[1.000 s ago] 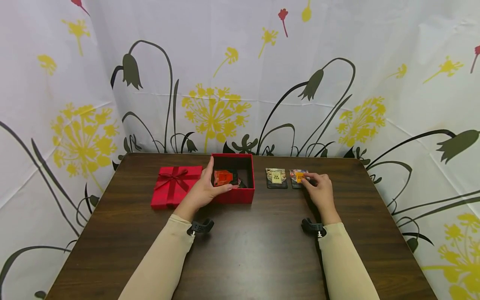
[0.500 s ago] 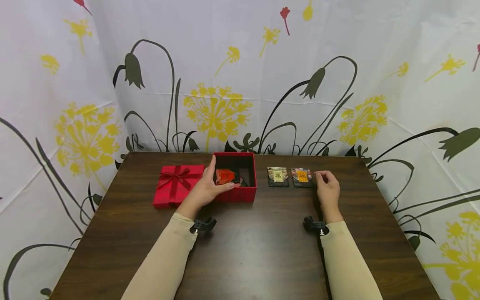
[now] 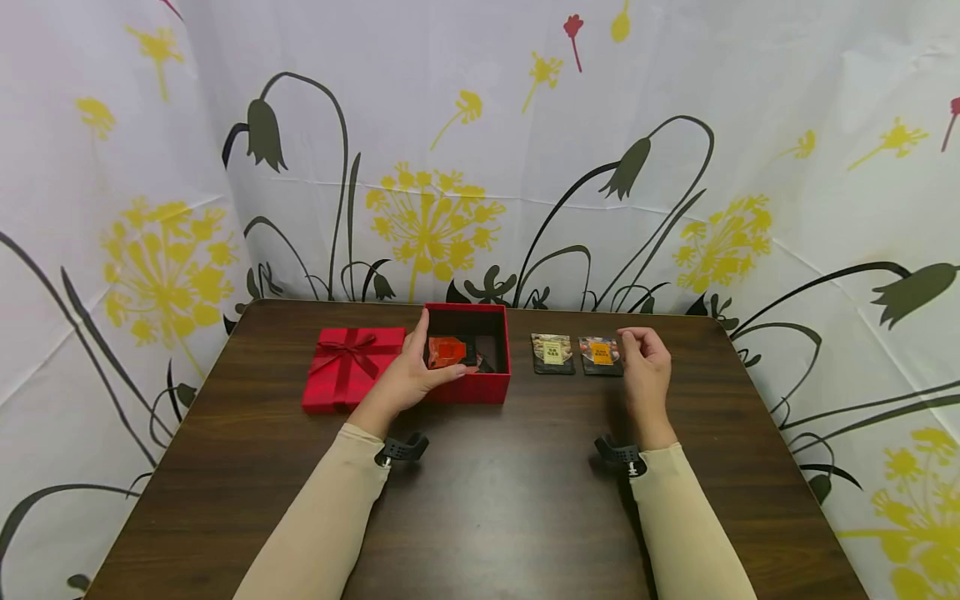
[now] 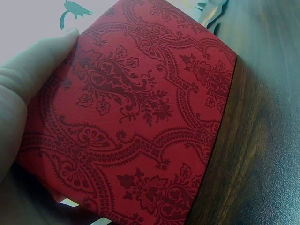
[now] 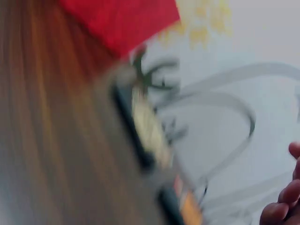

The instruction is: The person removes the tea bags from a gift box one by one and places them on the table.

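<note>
My left hand [image 3: 408, 379] holds the red gift box [image 3: 491, 390] at its left corner, fingers along the left side and thumb over the near wall. In the left wrist view the thumb [image 4: 40, 63] lies against the patterned box wall [image 4: 136, 93]. Inside the box are an orange-and-black sachet [image 3: 447, 352] and other dark packets, partly hidden. My right hand [image 3: 648, 371] holds nothing, fingers loosely bent, just right of a sachet with an orange label [image 3: 600, 357]. Beside that sachet lies another with a pale yellow label [image 3: 552, 354].
A red box lid [image 3: 352, 367] with a dark red bow lies left of the box. Everything stands near the back of the brown wooden table [image 3: 495, 500]. A white flowered curtain [image 3: 465, 150] hangs right behind the table's back edge.
My right hand has let go of the orange-labelled sachet and moved a little right, leaving it flat on the table. My left hand stays on the box.
</note>
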A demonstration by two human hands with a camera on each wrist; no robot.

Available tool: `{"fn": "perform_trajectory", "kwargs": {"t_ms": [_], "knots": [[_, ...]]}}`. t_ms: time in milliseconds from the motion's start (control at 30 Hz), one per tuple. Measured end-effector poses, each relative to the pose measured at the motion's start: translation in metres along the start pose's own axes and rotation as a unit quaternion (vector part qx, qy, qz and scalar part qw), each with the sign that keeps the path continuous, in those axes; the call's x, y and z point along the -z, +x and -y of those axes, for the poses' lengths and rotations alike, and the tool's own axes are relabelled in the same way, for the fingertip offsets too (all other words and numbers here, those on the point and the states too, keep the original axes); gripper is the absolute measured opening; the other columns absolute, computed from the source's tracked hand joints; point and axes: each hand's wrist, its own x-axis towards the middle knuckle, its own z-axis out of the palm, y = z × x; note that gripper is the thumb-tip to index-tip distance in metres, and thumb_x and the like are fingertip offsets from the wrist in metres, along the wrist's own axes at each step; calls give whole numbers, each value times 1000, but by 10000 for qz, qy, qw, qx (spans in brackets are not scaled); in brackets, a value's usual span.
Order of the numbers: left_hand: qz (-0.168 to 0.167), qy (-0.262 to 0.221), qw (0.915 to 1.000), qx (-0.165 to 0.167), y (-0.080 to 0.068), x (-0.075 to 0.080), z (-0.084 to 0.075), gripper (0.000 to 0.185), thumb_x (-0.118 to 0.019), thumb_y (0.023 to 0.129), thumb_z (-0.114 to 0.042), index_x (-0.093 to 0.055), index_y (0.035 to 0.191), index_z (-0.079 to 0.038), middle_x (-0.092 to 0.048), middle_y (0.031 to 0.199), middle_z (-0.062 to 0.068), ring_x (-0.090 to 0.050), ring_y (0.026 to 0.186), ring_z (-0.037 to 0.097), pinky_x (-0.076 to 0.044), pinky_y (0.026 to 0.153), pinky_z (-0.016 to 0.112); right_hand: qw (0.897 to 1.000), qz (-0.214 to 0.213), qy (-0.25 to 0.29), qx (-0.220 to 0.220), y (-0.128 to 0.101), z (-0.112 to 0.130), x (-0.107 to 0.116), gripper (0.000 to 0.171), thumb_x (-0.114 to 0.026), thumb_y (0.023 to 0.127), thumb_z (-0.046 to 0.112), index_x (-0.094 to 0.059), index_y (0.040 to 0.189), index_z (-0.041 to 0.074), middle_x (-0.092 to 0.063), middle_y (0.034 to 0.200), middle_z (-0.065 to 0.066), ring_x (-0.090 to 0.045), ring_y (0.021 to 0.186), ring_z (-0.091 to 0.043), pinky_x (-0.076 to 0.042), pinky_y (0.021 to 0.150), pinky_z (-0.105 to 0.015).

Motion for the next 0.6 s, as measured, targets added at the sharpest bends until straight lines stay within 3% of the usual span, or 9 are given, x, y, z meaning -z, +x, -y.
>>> {"fn": "perform_trajectory", "kwargs": {"t_ms": [233, 433, 600], "knots": [[-1, -4, 10000, 23, 1, 0, 1, 129, -86, 92, -52, 12, 175, -34, 2, 185, 10, -8, 170, 43, -23, 130, 73, 9899, 1364, 270, -262, -8, 56, -39, 23, -67, 111, 24, -74, 111, 2, -56, 80, 2, -48, 68, -17, -44, 59, -21], [14, -87, 10000, 8, 1, 0, 1, 132, -87, 90, -54, 12, 175, -35, 2, 185, 11, -7, 170, 44, -23, 129, 75, 9793, 1951, 367, -390, -3, 92, -75, 19, -66, 111, 23, -74, 109, 6, -53, 74, 2, -45, 64, -14, -38, 56, -25], [3, -47, 10000, 14, 1, 1, 0, 132, -88, 90, -53, 12, 176, -33, 1, 185, 12, -10, 170, 44, -24, 129, 74, 9703, 2342, 161, -590, 6, 109, -105, 23, -65, 111, 26, -74, 113, 4, -57, 79, 1, -49, 68, -12, -42, 62, -27]]}}
